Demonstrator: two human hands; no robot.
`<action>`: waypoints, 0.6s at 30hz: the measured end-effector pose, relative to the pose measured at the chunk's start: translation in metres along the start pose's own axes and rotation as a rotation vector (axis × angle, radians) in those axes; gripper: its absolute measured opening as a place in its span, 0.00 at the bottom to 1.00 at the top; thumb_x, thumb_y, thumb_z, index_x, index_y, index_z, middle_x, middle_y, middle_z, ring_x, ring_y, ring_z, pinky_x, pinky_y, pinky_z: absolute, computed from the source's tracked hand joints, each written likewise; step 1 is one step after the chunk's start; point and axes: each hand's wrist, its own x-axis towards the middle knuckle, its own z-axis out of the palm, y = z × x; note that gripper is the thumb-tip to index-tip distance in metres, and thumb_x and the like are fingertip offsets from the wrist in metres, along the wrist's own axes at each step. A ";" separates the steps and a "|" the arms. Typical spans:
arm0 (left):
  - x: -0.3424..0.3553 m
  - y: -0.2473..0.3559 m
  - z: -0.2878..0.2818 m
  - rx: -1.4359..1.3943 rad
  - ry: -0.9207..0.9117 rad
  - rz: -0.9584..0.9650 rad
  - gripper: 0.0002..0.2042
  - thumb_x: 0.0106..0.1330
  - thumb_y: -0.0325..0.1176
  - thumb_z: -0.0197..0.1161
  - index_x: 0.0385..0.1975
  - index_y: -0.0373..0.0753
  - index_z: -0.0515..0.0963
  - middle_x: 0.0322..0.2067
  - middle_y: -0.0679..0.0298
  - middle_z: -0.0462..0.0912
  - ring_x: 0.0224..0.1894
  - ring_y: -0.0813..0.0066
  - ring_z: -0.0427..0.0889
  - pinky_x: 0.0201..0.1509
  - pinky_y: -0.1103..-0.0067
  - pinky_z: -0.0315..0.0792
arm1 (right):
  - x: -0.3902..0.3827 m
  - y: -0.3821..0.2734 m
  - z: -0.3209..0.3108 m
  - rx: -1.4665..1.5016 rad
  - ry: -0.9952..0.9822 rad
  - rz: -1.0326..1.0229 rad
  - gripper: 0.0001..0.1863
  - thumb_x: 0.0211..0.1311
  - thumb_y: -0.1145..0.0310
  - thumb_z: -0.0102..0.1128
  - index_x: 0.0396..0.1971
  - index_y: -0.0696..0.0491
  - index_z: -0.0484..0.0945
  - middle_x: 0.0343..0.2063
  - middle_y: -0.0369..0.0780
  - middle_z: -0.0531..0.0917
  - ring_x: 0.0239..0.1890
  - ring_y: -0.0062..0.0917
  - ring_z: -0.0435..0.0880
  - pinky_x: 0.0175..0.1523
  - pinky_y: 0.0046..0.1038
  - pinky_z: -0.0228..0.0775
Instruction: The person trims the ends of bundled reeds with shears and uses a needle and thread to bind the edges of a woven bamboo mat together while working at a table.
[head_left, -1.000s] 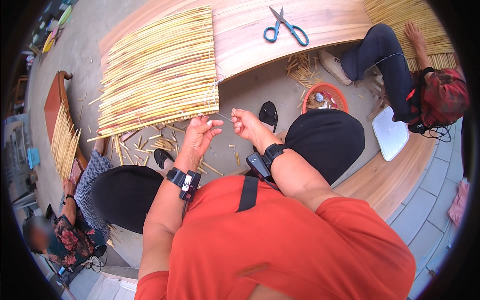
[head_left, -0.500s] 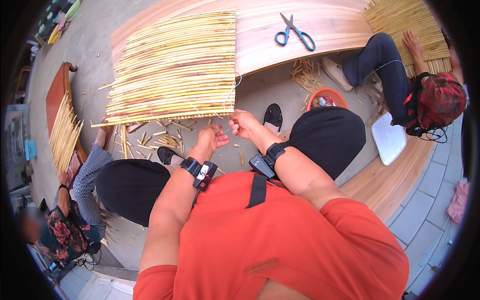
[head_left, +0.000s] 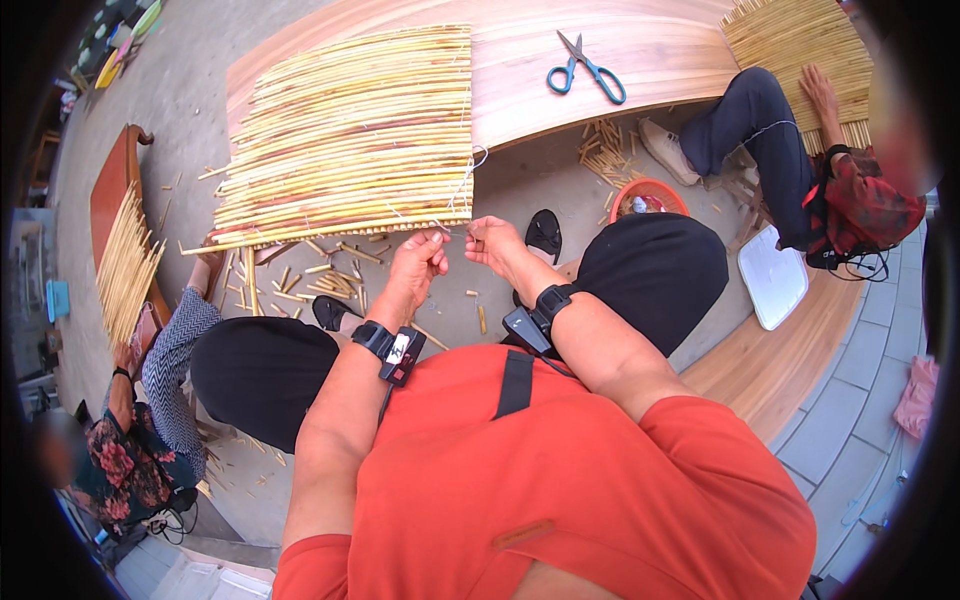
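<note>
A mat of yellow-brown stalks (head_left: 345, 145), bound in close rows, lies on the wooden table and reaches past its near edge. At its near right corner, thin white string (head_left: 462, 190) hangs along the side. My left hand (head_left: 420, 262) is just below that corner, thumb and fingers pinched on a fine strand. Close on its right, my right hand (head_left: 493, 245) also has its fingertips closed on the thread, by the mat's edge. The strand between both hands is thin and hard to follow.
Scissors with dark teal handles (head_left: 586, 72) lie on the wooden table (head_left: 520, 100). Cut stalk pieces (head_left: 335, 282) litter the floor. A red basket (head_left: 655, 188) and a white tray (head_left: 772, 275) are to the right. Co-workers sit at left and right, each beside stalks.
My left hand has risen slightly toward the mat's near edge, its fingers now more upright. My right hand has shifted a little to the right, still pinching.
</note>
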 end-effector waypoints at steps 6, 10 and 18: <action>0.007 -0.011 -0.005 0.208 0.346 0.030 0.05 0.61 0.29 0.58 0.35 0.39 0.72 0.27 0.68 0.75 0.25 0.76 0.75 0.26 0.82 0.68 | -0.002 -0.022 -0.003 0.017 -0.011 -0.181 0.04 0.62 0.71 0.53 0.32 0.56 0.73 0.25 0.35 0.76 0.24 0.18 0.75 0.32 0.23 0.75; 0.003 0.009 0.004 0.051 0.100 0.105 0.10 0.60 0.24 0.57 0.41 0.39 0.72 0.33 0.67 0.76 0.32 0.71 0.79 0.29 0.79 0.74 | -0.004 -0.048 0.007 0.121 -0.053 -0.309 0.04 0.61 0.74 0.52 0.34 0.57 0.75 0.24 0.34 0.76 0.24 0.17 0.75 0.30 0.21 0.75; -0.006 0.015 0.028 -0.051 -0.089 -0.009 0.08 0.61 0.26 0.57 0.39 0.35 0.72 0.30 0.65 0.75 0.31 0.70 0.79 0.34 0.76 0.76 | -0.018 -0.083 0.008 0.558 -0.207 -0.626 0.03 0.61 0.74 0.54 0.34 0.56 0.73 0.22 0.34 0.74 0.22 0.16 0.73 0.28 0.21 0.72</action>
